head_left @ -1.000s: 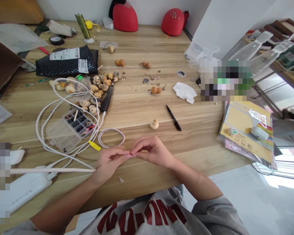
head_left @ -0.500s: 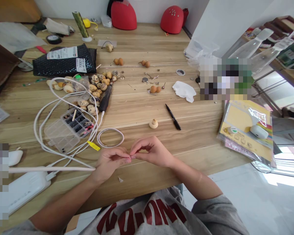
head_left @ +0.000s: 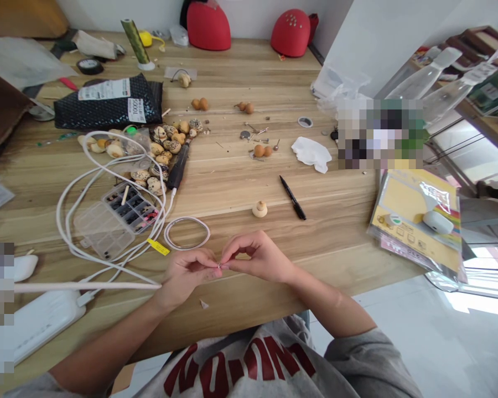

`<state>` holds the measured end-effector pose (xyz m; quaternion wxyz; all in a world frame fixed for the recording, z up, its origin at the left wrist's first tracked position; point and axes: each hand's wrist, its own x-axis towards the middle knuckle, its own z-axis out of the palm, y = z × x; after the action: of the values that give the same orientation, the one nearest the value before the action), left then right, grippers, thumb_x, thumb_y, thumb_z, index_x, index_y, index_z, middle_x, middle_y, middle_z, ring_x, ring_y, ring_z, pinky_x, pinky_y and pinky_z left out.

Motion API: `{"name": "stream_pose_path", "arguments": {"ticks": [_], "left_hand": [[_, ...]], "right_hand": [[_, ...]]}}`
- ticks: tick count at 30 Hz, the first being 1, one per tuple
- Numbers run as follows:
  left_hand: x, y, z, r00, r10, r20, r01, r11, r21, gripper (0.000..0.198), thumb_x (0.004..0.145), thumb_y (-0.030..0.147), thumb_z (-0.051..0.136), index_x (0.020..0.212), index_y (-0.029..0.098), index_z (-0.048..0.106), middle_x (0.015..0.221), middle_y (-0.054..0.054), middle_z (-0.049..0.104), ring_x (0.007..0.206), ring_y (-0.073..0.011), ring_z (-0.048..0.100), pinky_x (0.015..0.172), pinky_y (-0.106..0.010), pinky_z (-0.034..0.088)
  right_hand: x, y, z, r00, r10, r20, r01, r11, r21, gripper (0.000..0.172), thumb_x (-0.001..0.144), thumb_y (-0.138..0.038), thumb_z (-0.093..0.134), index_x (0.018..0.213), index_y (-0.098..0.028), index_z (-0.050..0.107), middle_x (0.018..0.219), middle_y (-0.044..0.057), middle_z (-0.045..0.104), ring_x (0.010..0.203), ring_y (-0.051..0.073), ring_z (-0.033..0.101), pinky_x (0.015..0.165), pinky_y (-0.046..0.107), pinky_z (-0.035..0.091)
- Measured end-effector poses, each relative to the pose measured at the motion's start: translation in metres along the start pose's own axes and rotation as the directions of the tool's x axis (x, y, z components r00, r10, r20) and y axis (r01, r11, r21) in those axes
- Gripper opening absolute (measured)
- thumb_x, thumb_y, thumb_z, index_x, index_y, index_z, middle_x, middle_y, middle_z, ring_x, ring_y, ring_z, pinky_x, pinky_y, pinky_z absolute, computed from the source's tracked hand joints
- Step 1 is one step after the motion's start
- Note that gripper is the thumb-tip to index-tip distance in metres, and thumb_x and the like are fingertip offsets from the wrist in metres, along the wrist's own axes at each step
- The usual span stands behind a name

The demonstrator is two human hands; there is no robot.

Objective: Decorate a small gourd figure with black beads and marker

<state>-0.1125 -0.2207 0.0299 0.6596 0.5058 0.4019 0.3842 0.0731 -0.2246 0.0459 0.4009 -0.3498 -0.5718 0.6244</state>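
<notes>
My left hand (head_left: 194, 269) and my right hand (head_left: 255, 258) meet fingertip to fingertip above the table's front part. Both are closed in a pinch on a tiny pinkish-white piece (head_left: 219, 266), too small to name. Just beyond my right hand a small pale gourd (head_left: 259, 209) stands on the wood. To its right lies a black marker pen (head_left: 292, 197). A coiled white cable ring (head_left: 187, 233) rests just past my left hand. Beside it is an open clear compartment box (head_left: 126, 207) with small dark and red parts.
Patterned gourds (head_left: 166, 146) lie piled at left, next to a black pen-shaped tool (head_left: 179, 166) on a white cable. Brown gourds (head_left: 263, 151) and small metal bits sit mid-table. A white tissue (head_left: 311, 154) and packaged papers (head_left: 417, 215) are at right, a white power strip (head_left: 45, 320) at left.
My fingertips have shifted very slightly, and a little more of the tiny piece shows between them. Nothing else on the table has moved.
</notes>
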Motion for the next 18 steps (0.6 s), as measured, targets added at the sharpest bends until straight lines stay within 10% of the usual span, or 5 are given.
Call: {"name": "stream_pose_path", "arguments": {"ticks": [18], "left_hand": [[0.0008,0.0024,0.0003,0.998,-0.043,-0.041,0.048,0.990,0.129,0.016,0.053,0.030,0.082,0.055,0.018,0.072,0.060,-0.006,0.069,0.056,-0.0146,0.063,0.054,-0.023,0.053]], "right_hand": [[-0.0006,0.0005,-0.0003,0.997,0.073,0.021,-0.075,0.994,0.082,0.023,0.070,-0.035,0.074,0.071,-0.014,0.067,0.073,0.003,0.068,0.067,0.011,0.062,0.069,0.027,0.053]]}}
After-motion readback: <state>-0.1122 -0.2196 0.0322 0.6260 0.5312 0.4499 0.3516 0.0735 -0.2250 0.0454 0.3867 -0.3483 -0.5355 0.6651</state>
